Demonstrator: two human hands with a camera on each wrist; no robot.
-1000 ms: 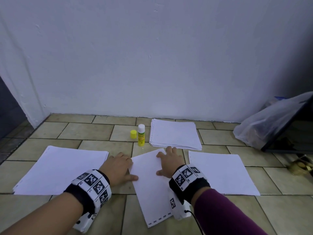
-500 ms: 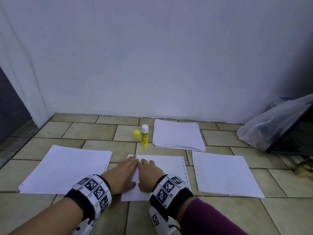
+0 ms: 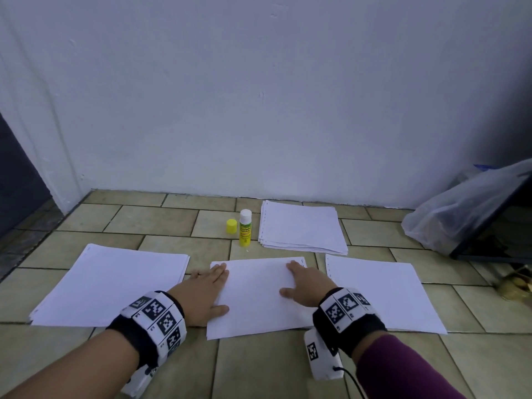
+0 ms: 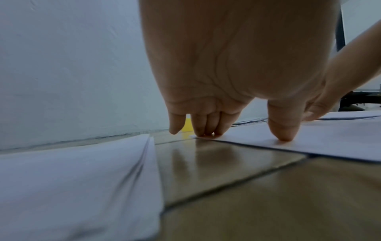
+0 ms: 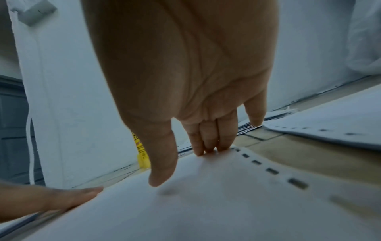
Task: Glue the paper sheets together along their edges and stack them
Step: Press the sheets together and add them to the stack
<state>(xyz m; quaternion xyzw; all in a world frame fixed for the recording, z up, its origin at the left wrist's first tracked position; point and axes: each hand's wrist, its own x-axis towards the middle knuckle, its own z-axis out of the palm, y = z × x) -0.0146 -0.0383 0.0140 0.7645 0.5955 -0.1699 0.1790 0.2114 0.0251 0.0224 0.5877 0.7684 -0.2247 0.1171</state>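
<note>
A white sheet lies flat on the tiled floor in front of me. My left hand presses its left edge with straight fingers, thumb on the paper. My right hand presses its right side, fingertips near the punched strip. A stack of sheets lies to the left, a single sheet to the right, and another stack further back. The glue stick stands uncapped beside its yellow cap.
A white wall closes the far side of the floor. A clear plastic bag and a dark slanted panel sit at the right. A dark doorway opens at the left.
The middle sheet went from slanted to square with the other papers. My hands, side by side half a second ago, have spread apart to its left and right edges.
</note>
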